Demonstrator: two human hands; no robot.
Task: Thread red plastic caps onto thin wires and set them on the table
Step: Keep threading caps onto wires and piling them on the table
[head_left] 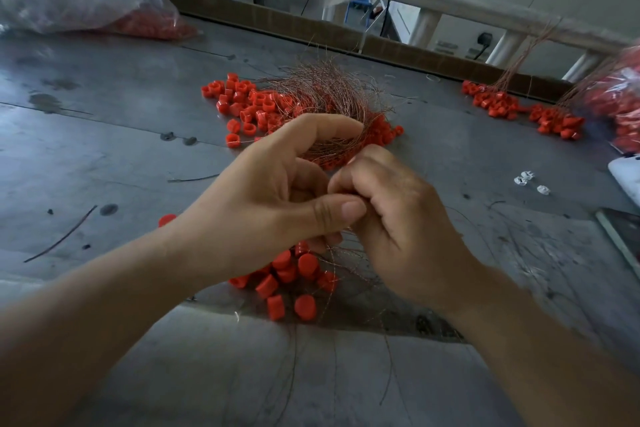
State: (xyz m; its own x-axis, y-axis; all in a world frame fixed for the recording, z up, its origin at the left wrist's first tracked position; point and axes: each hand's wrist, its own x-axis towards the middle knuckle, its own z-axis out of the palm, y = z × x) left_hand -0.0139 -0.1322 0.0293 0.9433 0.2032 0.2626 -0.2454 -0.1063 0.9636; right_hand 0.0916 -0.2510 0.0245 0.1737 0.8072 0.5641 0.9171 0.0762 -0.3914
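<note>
1. My left hand (277, 191) curls round a bundle of thin wires (329, 90), its thumb pressed toward the right hand.
2. My right hand (405, 229) has its fingers curled against that thumb; I cannot tell what they pinch.
3. Loose red caps (249, 104) lie on the table (104, 149) just beyond both hands, and a second cluster (294, 274) lies beneath them.
4. Threaded bunches (519, 107) lie at the far right.

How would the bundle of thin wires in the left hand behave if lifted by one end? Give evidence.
Probably floppy: the thin wires arc and splay beyond the left hand rather than standing straight. Likely light: curled fingers alone seem to carry the bundle. Apt to tangle: strands cross and lie over the red caps.
</note>
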